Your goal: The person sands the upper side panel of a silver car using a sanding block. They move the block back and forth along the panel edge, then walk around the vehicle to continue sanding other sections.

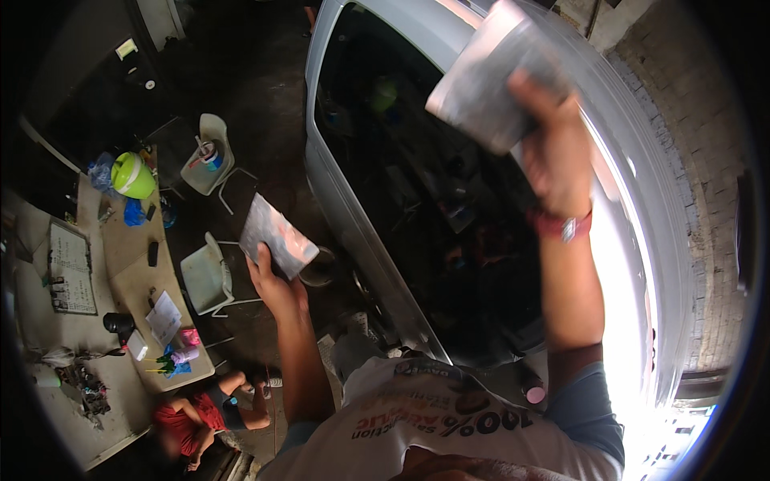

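My left hand (277, 290) is closed on a flat square plate (277, 232), grey with pinkish-orange smears, held up to the left of the silver car. The thumb lies across its face. Higher up and to the right, my right hand (556, 152) grips a larger flat grey sheet (489, 80) with pale pinkish edges, blurred by motion. It is over the upper side of the car (329, 172), above the dark window glass (417, 208). Whether the sheet touches the car, I cannot tell. A red band with a watch-like piece circles my right wrist.
Left stands a long table (128, 256) with a green drink cooler (132, 175), papers and bags. Two pale chairs (206, 272) stand between table and car; the farther holds containers. A person in red (192, 421) sits at lower left. A brick wall (718, 200) runs along the right.
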{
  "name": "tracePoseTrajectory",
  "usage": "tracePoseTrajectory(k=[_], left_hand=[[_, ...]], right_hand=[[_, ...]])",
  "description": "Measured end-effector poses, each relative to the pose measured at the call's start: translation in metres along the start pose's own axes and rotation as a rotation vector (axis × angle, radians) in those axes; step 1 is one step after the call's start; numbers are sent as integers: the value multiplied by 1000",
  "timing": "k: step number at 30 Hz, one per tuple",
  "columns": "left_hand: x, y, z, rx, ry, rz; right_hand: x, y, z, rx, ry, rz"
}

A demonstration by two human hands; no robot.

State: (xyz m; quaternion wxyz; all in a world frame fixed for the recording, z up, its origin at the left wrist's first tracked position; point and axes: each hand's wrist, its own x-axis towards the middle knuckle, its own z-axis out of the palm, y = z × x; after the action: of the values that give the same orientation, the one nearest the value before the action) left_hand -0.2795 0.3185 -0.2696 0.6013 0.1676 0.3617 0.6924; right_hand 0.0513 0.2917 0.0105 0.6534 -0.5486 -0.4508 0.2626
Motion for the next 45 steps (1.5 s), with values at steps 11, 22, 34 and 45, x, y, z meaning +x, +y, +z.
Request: tracePoseTrajectory(k=[11, 22, 34, 45], left_hand=[[-36, -103, -165, 282, 290, -402], [-62, -113, -269, 373, 568, -268], [-48, -126, -261, 420, 653, -254], [-71, -131, -300, 489, 680, -214]], right_hand=[[279, -10, 103, -1505, -582, -431], [421, 96, 144, -2080, -488, -256], [392, 54, 113, -1992, -599, -426], [382, 65, 102, -2056, -717, -589]])
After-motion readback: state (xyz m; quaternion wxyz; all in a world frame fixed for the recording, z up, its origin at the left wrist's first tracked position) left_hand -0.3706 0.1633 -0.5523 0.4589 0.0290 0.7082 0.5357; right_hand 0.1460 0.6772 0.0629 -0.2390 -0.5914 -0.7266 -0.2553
